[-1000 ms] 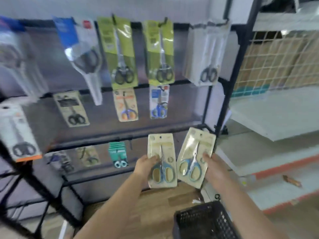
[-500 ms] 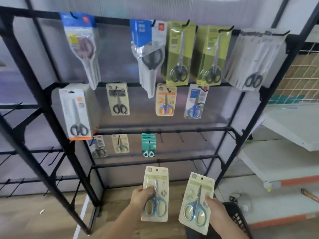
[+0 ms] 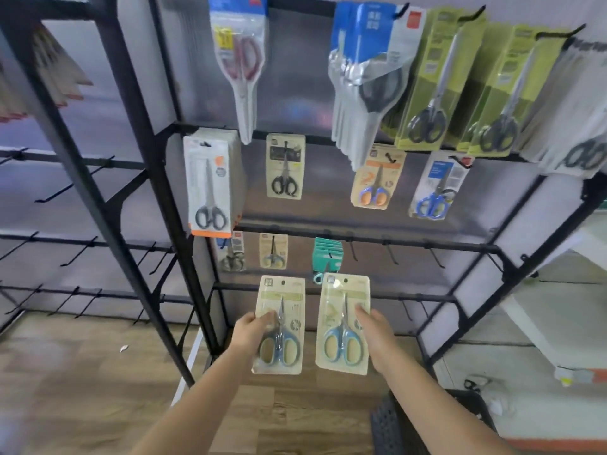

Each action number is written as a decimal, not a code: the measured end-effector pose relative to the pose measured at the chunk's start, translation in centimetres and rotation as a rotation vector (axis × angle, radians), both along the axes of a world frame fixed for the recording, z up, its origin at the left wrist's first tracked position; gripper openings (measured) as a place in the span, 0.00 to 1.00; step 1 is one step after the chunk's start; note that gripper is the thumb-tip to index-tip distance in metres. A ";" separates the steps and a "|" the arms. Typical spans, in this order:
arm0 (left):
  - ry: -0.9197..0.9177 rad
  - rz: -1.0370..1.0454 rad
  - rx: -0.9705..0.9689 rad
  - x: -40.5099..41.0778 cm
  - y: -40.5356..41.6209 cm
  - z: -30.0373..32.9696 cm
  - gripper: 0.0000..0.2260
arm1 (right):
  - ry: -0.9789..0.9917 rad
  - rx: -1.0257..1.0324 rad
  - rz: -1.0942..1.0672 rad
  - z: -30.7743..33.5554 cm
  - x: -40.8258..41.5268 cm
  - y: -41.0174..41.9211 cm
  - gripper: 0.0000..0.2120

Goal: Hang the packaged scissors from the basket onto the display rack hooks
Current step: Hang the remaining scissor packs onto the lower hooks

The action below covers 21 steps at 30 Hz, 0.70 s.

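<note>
A person is standing before a black display rack (image 3: 361, 238), holding up two carded packs of blue-handled scissors, one in each hand, at about six o'clock in the view. The left hand (image 3: 251, 330) is gripping the left pack (image 3: 279, 325) by its left edge, thumb lying across the front of the card; the right hand (image 3: 377, 330) is gripping the right pack (image 3: 342, 325) by its right edge in the same way. Both forearms are reaching up and forward from the bottom of the frame, the cards upright, side by side and just apart, faces toward the camera.

The step in hand appears to be the carry to the rack: both packs are out of the dark basket (image 3: 391, 425), seen at five o'clock, and neither is hung yet. Several bare hooks (image 3: 391, 254) are jutting from the rail at about one o'clock from the packs, beside a teal stack (image 3: 328, 254). The next move likely calls for lifting one card until its punched hole meets a hook tip, then sliding it back.
</note>
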<state>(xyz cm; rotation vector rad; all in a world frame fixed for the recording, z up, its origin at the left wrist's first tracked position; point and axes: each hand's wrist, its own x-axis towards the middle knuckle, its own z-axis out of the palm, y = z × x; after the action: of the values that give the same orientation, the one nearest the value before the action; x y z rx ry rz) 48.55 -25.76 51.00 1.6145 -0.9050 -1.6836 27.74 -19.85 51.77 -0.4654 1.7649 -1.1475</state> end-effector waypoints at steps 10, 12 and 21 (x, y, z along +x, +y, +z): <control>-0.022 0.208 0.035 3.9 -3.1 -2.5 0.06 | 0.083 0.057 0.196 -3.8 3.9 -8.7 0.17; -0.038 0.242 0.070 4.1 -3.7 -3.1 0.05 | 0.086 0.083 0.232 -5.1 4.4 -10.2 0.17; -0.078 0.315 0.134 4.3 -6.7 -5.3 0.02 | 0.114 0.134 0.316 -8.9 5.7 -18.2 0.21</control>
<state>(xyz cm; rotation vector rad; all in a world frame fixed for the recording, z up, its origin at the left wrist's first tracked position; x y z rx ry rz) 52.87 -32.41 45.67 1.8153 -0.5474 -1.4955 33.43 -38.10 42.90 -0.7116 1.7754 -0.7902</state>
